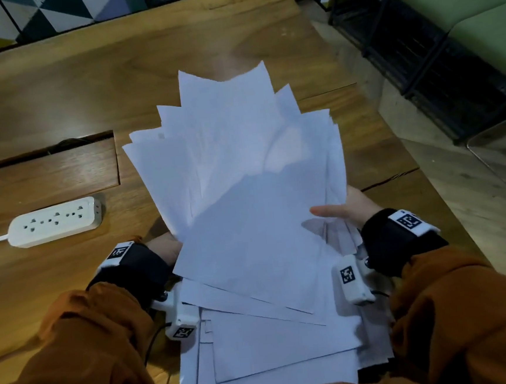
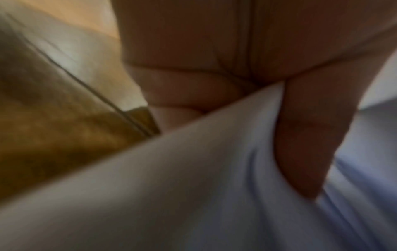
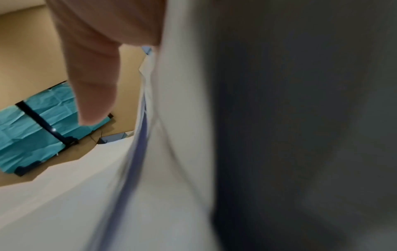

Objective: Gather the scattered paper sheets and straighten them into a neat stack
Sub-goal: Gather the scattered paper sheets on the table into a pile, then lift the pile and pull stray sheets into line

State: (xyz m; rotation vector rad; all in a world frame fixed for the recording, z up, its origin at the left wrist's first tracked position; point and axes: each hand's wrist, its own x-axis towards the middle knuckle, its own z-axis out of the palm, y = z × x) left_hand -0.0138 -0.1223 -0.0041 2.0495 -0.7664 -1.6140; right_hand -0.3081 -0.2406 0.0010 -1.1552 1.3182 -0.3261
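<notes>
A fanned bunch of white paper sheets (image 1: 238, 174) is lifted off the wooden table (image 1: 53, 96), its corners splayed at different angles. My left hand (image 1: 165, 248) holds the bunch at its left edge, mostly hidden under the paper; in the left wrist view the thumb lies across the sheets (image 2: 193, 186) and the fingers curl behind them. My right hand (image 1: 343, 208) grips the right edge, thumb on top. In the right wrist view the sheet edges (image 3: 171, 118) run beside my right hand's thumb. More sheets (image 1: 275, 352) lie uneven near the table's front edge.
A white power strip (image 1: 55, 221) with its cord lies on the table to the left. Behind it is a recessed cable hatch (image 1: 45, 173). The table's right edge drops to the floor, with black wire shelving (image 1: 417, 55) and a green seat beyond.
</notes>
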